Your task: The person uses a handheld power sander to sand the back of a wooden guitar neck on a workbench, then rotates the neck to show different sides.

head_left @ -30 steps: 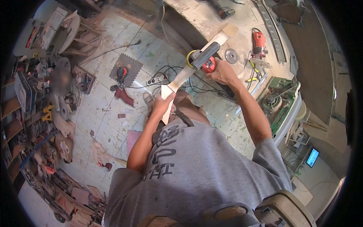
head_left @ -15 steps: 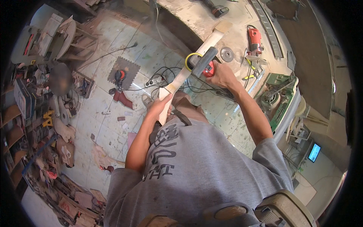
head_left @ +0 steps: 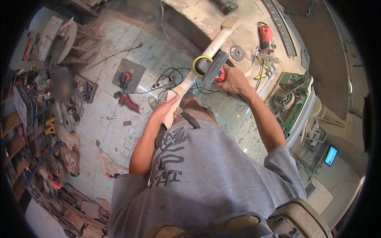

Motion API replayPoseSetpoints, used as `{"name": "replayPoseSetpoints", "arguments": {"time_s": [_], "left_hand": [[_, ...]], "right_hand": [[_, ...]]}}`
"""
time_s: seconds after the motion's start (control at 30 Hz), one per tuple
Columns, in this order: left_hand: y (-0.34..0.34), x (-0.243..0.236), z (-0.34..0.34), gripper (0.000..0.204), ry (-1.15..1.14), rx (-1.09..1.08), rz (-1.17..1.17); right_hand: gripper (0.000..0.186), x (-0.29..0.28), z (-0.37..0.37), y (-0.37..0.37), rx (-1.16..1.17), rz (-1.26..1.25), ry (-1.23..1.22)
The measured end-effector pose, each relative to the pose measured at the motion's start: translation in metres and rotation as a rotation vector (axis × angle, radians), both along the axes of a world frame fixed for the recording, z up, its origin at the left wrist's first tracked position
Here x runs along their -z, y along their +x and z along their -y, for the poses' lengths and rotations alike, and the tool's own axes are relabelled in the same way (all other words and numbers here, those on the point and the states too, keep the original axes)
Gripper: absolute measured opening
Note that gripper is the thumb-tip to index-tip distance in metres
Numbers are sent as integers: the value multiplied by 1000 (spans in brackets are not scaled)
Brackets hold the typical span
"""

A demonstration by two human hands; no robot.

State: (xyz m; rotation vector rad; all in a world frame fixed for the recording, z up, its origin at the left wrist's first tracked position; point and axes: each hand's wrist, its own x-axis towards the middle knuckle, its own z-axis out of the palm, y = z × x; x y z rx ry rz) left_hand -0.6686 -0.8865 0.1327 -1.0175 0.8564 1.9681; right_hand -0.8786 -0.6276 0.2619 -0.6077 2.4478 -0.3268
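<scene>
My left hand [head_left: 168,109] grips the lower end of a long pale wooden piece [head_left: 217,37], shaped like an instrument neck, slanting up over the bench edge. My right hand [head_left: 232,81] is wrapped round a red power tool [head_left: 220,74] with a grey bar across it and a yellow-rimmed round head [head_left: 201,65] lying on the wood's middle. The wood's far end reaches over the bench top [head_left: 190,10], beside a grey disc [head_left: 237,52], a red corded tool [head_left: 266,39] and yellow-handled pliers [head_left: 261,76]. The underside of the round head is hidden.
A cordless tool [head_left: 225,7] lies at the back of the bench. A green machine [head_left: 293,109] stands right. On the floor are a sander [head_left: 125,78], tangled cables [head_left: 174,75] and scraps [head_left: 127,104]. Cluttered shelves [head_left: 12,127] and a blurred round shape [head_left: 61,85] are at left.
The wood and tool have shifted slightly up and left, with the far end higher over the bench. My left hand has moved a little up and left. Both grips look unchanged.
</scene>
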Motion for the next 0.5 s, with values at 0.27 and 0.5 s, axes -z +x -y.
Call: {"name": "replayPoseSetpoints", "arguments": {"time_s": [0.27, 0.5], "left_hand": [[-1, 7, 0, 49, 103, -3, 49], [0, 9, -1, 52, 182, 17, 33]], "right_hand": [[65, -7, 0, 22, -69, 22, 27], [65, 2, -7, 24, -143, 44, 8]]}}
